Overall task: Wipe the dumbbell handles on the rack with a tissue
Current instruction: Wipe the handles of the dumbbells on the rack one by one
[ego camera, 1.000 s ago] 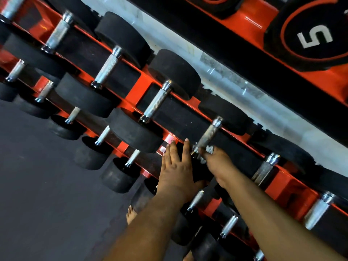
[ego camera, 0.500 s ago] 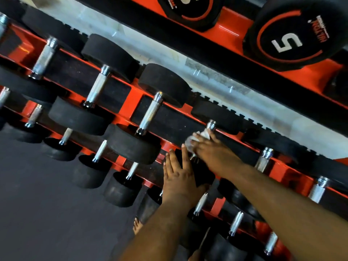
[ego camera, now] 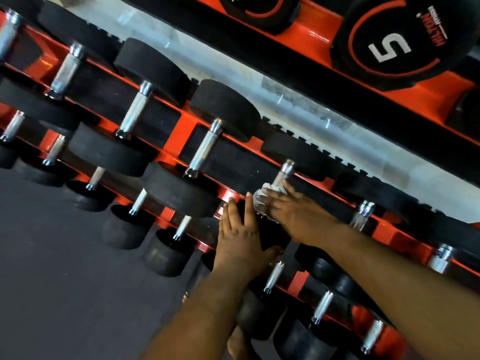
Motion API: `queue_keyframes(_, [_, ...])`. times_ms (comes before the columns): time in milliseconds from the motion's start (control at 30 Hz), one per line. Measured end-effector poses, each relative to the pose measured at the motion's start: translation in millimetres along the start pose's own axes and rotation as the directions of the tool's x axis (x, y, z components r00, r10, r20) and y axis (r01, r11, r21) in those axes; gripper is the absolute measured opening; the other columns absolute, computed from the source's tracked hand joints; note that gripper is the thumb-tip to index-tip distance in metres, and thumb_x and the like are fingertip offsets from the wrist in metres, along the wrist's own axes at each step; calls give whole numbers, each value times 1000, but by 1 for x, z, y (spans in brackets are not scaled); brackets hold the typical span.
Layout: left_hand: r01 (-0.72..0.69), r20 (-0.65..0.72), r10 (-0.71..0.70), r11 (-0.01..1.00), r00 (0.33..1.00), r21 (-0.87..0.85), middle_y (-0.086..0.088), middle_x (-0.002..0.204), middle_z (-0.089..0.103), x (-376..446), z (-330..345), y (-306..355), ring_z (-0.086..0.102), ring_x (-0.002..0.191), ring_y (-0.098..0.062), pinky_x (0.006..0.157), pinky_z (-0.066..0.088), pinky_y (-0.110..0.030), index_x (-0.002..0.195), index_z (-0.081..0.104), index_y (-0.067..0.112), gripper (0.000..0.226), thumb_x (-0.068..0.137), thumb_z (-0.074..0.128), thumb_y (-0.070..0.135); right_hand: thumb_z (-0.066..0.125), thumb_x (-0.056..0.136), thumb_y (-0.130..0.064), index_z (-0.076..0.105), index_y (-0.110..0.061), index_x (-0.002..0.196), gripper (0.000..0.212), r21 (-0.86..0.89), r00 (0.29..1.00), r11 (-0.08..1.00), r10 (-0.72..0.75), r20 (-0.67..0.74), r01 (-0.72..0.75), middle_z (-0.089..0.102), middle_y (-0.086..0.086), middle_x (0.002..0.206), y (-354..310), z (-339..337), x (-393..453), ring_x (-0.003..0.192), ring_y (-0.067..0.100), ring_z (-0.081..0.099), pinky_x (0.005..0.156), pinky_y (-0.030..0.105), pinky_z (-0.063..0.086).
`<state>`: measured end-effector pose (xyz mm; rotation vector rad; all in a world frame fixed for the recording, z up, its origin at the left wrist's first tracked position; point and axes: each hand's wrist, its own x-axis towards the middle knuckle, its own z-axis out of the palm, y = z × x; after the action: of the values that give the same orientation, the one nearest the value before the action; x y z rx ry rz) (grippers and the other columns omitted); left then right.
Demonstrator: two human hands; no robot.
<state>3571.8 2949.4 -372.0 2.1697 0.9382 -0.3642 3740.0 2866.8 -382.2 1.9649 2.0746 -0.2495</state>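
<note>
the rack (ego camera: 187, 131) is showing bright orange-red with black strips. the dumbbell heads (ego camera: 226, 107) are looking matte black, and the handles (ego camera: 205, 149) are gleaming silver with fine crosshatched knurling. the tissue (ego camera: 262, 201) is showing white. a black plate (ego camera: 405, 40) is carrying a white 5 inside an orange ring.

handles (ego camera: 205, 149) look like bright metal w/ rough knurled grip & shiny smooth collars, heads (ego camera: 226, 110) matt black rubber, rack (ego camera: 187, 126) glossy orange painted metal, tissue (ego camera: 262, 201) soft crumpled white paper, floor (ego camera: 52, 281) dull dark matting, plate (ego camera: 394, 42) semi-gloss black w/ white "5".
</note>
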Motion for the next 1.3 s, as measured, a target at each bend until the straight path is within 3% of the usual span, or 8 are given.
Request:
queue_keyframes(133, [13, -1, -13, 1000, 1000, -2, -18, 167, -16, -1, 0, 1, -17, 156, -31, 128, -3, -45, 155, -28, 30, 139, 72, 76, 69, 32, 89, -14, 45, -13, 150, 62, 43, 954, 955, 295, -54, -293, 38, 7, 159, 11, -2, 7, 150, 24, 27, 123, 41, 14])
queue_keyframes(267, [19, -5, -19, 1000, 1000, -17, -15, 168, -14, -2, -3, 4, -14, 156, -30, 128, -1, -45, 158, -22, 30, 137, 71, 78, 67, 37, 87, -11, 60, -15, 139, 57, 366, 987, 922, 154, -54, -124, 49, 2, 152, -16, 9, -1, 147, 21, 36, 119, 44, 32])
queue_keyframes(433, [25, -4, -25, 1000, 1000, -18, -15, 168, -14, -2, -5, 5, -15, 156, -29, 128, -2, -43, 159, -20, 29, 136, 72, 78, 66, 50, 95, 0, 49, -33, 147, 62, 794, 960, 562, 262, 95, -232, 38, -17, 154, -21, 0, -35, 145, -1, 31, 117, 18, 28])
queue_keyframes(600, [40, 7, -40, 999, 999, 4, -13, 168, -15, -3, -6, 6, -13, 156, -31, 127, 0, -44, 158, -23, 30, 138, 71, 77, 68, 52, 101, -24, 67, -28, 128, 31, 957, 471, -264, 833, 291, -125, 71, -3, 122, -30, 7, -19, 112, 12, 67, 102, 41, 51])
queue_keyframes(700, [41, -9, -42, 999, 999, -10, -14, 168, -12, -2, -4, 6, -10, 156, -31, 128, 2, -44, 159, -19, 30, 137, 69, 78, 69, 55, 98, -34, 62, -20, 133, 38, 794, 446, -601, 737, 508, 90, 70, 5, 122, -20, -8, 22, 108, 17, 68, 95, 35, 53])
queue_keyframes(933, [27, 2, -27, 1000, 1000, -11, -15, 168, -13, -3, -3, 4, -12, 156, -31, 127, 1, -44, 159, -17, 28, 132, 74, 76, 67, 47, 106, -29, 53, -18, 135, 32, 760, 645, -452, 413, 643, -468, 67, 0, 122, -57, -30, 9, 110, 13, 64, 92, 29, 50])
queue_keyframes(1133, [4, 1, -4, 1000, 1000, 13, -17, 167, -17, -2, -2, 1, -16, 155, -33, 125, -5, -44, 159, -19, 27, 131, 75, 72, 71, 62, 93, -20, 66, -1, 123, 37, 482, 512, -826, 560, 651, 292, 71, 14, 109, 2, -11, 46, 97, 23, 67, 91, 30, 53])
queue_keyframes(1300, [-19, -10, 19, 1000, 1000, 10, -19, 166, -16, -1, 1, -2, -18, 155, -33, 126, -4, -46, 158, -21, 28, 130, 76, 71, 70, 76, 80, -28, 73, -19, 89, 13, 527, 634, -841, 474, 611, 122, 64, 6, 84, -25, 5, 48, 73, 21, 60, 81, 37, 51])
